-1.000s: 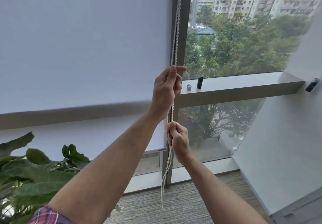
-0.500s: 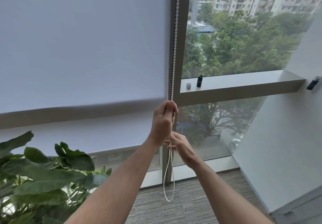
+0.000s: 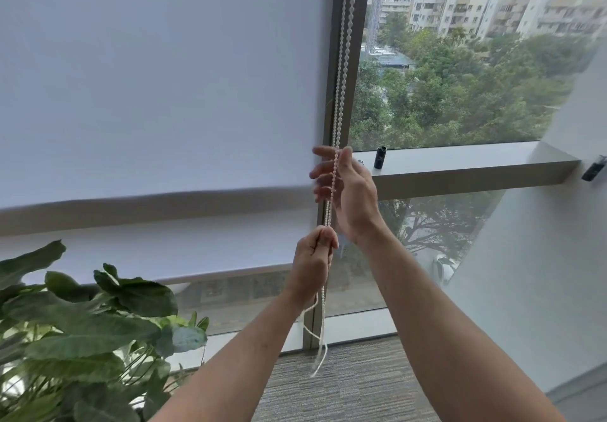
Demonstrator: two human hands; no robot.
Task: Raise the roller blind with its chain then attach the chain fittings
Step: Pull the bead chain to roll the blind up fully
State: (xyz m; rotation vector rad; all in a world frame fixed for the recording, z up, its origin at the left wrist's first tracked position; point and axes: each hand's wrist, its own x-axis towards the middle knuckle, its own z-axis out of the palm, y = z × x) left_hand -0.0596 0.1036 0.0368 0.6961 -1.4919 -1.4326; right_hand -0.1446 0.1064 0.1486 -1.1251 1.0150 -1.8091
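Observation:
The white roller blind (image 3: 164, 76) covers the left window; its bottom bar (image 3: 230, 273) hangs a little above the window's lower frame. The beaded chain (image 3: 341, 76) hangs down the grey mullion. My left hand (image 3: 312, 257) is closed around the chain low down, and the loose loop dangles below it. My right hand (image 3: 348, 191) is higher up, fingers spread around the chain without closing on it. A black cylindrical fitting (image 3: 380, 158) stands on the ledge. A small silver piece (image 3: 360, 162) beside it is mostly hidden behind my right hand.
A large leafy plant (image 3: 82, 339) fills the lower left, close to my left arm. The grey window ledge (image 3: 460, 165) runs right to a white wall (image 3: 542, 273), which carries a small black object (image 3: 594, 168). Grey carpet (image 3: 345, 388) lies below.
My left hand has pulled the chain down from ledge height and the blind's bottom bar has risen a little. My right hand let go below and moved above the left, fingers spread.

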